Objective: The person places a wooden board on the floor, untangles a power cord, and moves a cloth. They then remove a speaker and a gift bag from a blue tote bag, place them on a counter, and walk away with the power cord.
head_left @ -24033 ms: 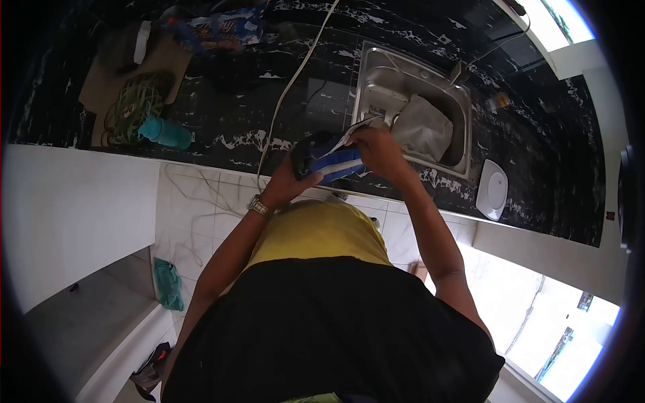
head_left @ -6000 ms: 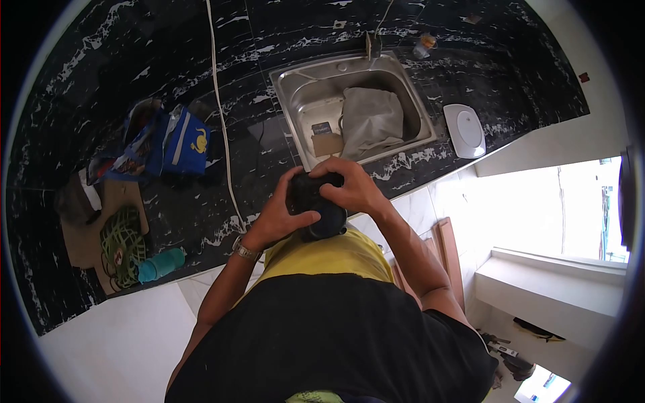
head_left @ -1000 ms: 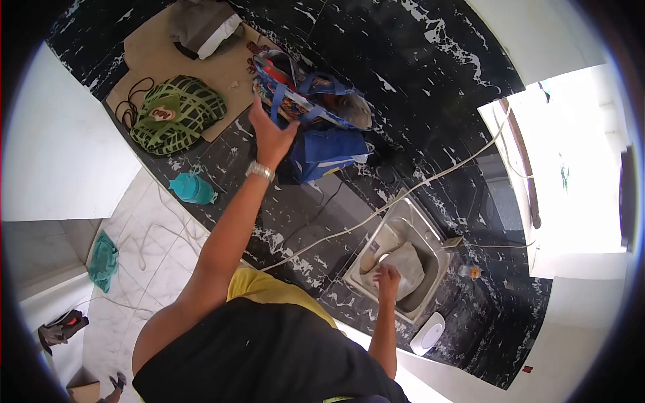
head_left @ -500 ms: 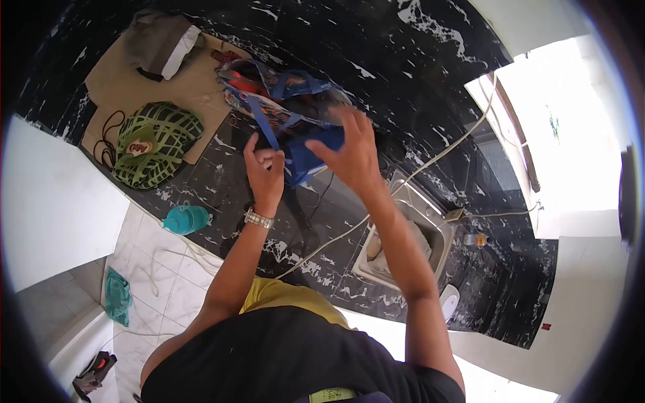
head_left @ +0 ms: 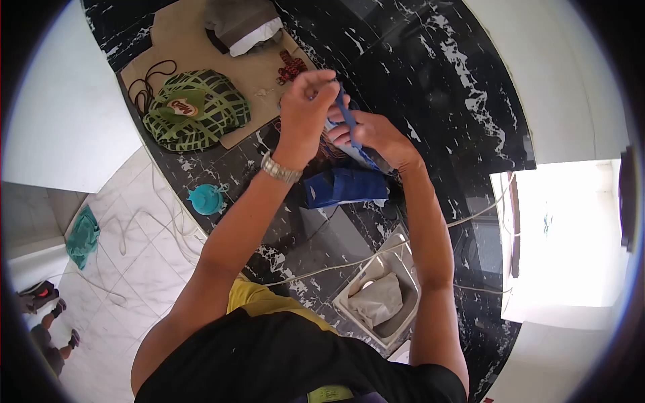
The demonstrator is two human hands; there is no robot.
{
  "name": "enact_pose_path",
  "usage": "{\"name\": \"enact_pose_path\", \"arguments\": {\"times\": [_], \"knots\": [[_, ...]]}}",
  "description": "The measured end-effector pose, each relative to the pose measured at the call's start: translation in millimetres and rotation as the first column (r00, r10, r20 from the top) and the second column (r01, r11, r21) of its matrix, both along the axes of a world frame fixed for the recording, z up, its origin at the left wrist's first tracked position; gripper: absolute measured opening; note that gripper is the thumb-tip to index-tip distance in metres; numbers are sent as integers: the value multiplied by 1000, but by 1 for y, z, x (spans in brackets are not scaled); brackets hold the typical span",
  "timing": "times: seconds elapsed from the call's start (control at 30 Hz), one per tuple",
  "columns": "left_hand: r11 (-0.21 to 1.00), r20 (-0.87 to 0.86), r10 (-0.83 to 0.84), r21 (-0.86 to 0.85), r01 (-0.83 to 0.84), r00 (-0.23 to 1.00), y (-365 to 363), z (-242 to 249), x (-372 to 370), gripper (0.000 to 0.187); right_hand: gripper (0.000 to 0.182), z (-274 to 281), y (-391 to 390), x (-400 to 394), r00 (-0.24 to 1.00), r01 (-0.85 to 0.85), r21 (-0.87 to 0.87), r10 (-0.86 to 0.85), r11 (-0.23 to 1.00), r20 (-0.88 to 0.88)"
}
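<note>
A blue printed tote bag (head_left: pixel 346 185) sits on the black marble counter (head_left: pixel 430 87). My left hand (head_left: pixel 304 107), with a watch at the wrist, is raised above the bag and pinches one of its blue straps (head_left: pixel 346 121). Beside it my right hand (head_left: pixel 373 134) grips the bag's upper edge and the same strap. Both arms hide much of the bag's opening, and what lies inside cannot be made out.
A green netted bag (head_left: pixel 198 111) and folded grey cloth (head_left: pixel 243 23) lie on cardboard (head_left: pixel 178 37) at the far left. A teal bottle (head_left: pixel 207 199) stands near the counter edge. A steel sink (head_left: pixel 379 295) holds a grey cloth. A white cable (head_left: pixel 349 262) crosses the counter.
Both hands have risen and closed on the bag's strap and upper edge. The view has swung, so the sink now sits lower and nearer my body.
</note>
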State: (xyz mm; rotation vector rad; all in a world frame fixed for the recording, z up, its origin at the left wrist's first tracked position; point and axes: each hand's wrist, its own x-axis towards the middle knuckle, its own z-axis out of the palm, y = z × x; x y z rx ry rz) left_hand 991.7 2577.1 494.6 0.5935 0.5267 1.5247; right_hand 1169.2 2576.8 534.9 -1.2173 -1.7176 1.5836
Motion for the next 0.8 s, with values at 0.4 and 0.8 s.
{"name": "enact_pose_path", "arguments": {"times": [0.4,0.8], "knots": [[901,-851,292,397,173,436,-123,-141,67,91,17,147,92,49,789,23,566,-363,824,495],[959,-838,251,283,-8,485,-130,-170,36,35,10,400,-54,22,675,335,688,-674,644,302]]}}
